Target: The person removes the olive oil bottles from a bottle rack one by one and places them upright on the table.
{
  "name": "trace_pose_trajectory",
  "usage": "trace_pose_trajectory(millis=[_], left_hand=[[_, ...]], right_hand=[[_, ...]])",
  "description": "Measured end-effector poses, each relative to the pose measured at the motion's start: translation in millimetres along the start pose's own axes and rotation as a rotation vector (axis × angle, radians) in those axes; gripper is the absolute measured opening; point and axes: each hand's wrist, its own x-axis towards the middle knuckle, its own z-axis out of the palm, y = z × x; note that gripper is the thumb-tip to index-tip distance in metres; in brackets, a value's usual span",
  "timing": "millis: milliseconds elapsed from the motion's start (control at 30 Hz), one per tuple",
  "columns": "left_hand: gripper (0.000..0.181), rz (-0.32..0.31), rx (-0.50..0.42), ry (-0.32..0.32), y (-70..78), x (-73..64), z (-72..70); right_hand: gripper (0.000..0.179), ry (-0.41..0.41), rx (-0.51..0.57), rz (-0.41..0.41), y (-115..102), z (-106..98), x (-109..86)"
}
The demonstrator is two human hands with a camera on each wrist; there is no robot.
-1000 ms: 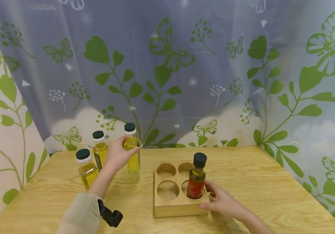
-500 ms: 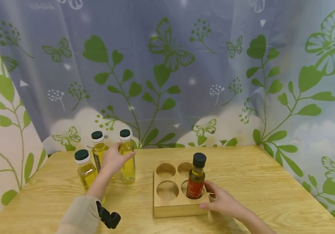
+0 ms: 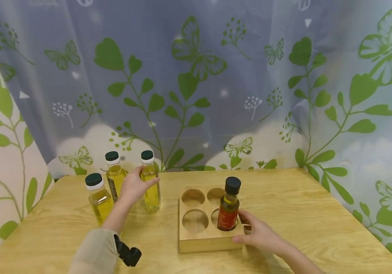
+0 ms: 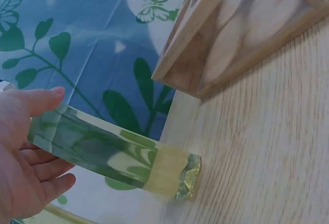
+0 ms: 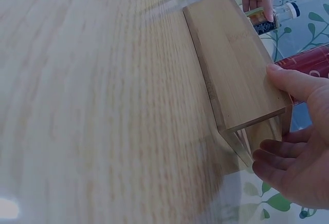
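Note:
In the head view my left hand (image 3: 135,187) holds a clear bottle of yellow oil (image 3: 152,196) with a dark green cap, left of the wooden bottle holder (image 3: 213,244). The left wrist view shows the thumb on one side of this bottle and the fingers on the other. The holder has several round holes. A darker oil bottle with a red label (image 3: 227,220) and black cap stands in its front right hole. My right hand (image 3: 259,235) grips the holder's right end, thumb at the front and fingers at the open side, as the right wrist view shows.
Two more green-capped bottles of yellow oil stand at the left: a rear bottle (image 3: 115,177) and a nearer bottle (image 3: 100,201), partly behind my left arm. The wooden table (image 3: 305,213) backs onto a patterned curtain (image 3: 237,121).
My left hand and its oil bottle have moved left and slightly down over the second, coming nearer the other yellow bottles. My right hand and the holder have stayed in place.

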Motion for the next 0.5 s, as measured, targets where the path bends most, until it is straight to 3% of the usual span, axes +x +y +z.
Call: trace_pose_trajectory(millis=[267, 500], left_hand=[[0.082, 0.011, 0.022, 0.000, 2.4, -8.1, 1.1], [0.061, 0.036, -0.042, 0.119, 13.0, -17.5, -5.1]], right_hand=[[0.083, -0.021, 0.023, 0.012, 0, -1, -0.6], [0.084, -0.004, 0.016, -0.003, -2, 0, 0.2]])
